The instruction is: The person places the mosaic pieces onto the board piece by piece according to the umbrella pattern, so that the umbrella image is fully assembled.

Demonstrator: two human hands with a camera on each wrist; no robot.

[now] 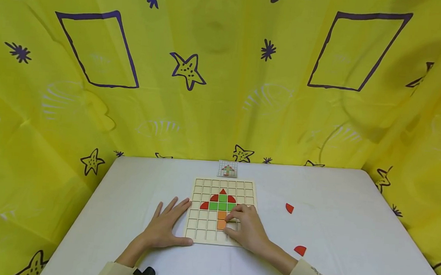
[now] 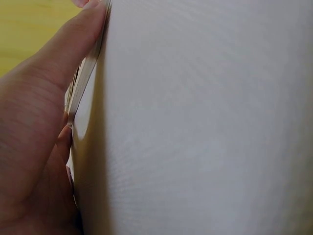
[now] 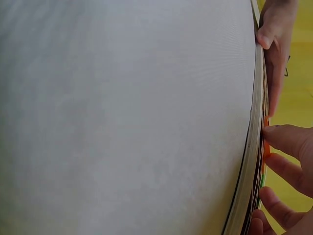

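A pale wooden grid board (image 1: 201,236) lies on the table with a tree-like pattern in its cells. Red pieces (image 1: 214,198) and green squares (image 1: 222,206) form the upper part; two orange squares stand in a column below. At the lower orange square (image 1: 221,224), my right hand (image 1: 250,230) has thumb and index fingertip at its right side, seeming to pinch it. The right wrist view shows those fingertips (image 3: 274,131) against the orange. My left hand (image 1: 164,228) rests spread at the board's left side, thumb (image 2: 80,36) along the bottom left corner.
A small pattern card (image 1: 227,169) stands behind the board, showing a similar picture. Two loose red quarter-round pieces, one farther back (image 1: 289,208) and one nearer (image 1: 300,250), lie right of the board on the white table (image 1: 338,216). A yellow curtain (image 1: 222,111) encloses the back and sides.
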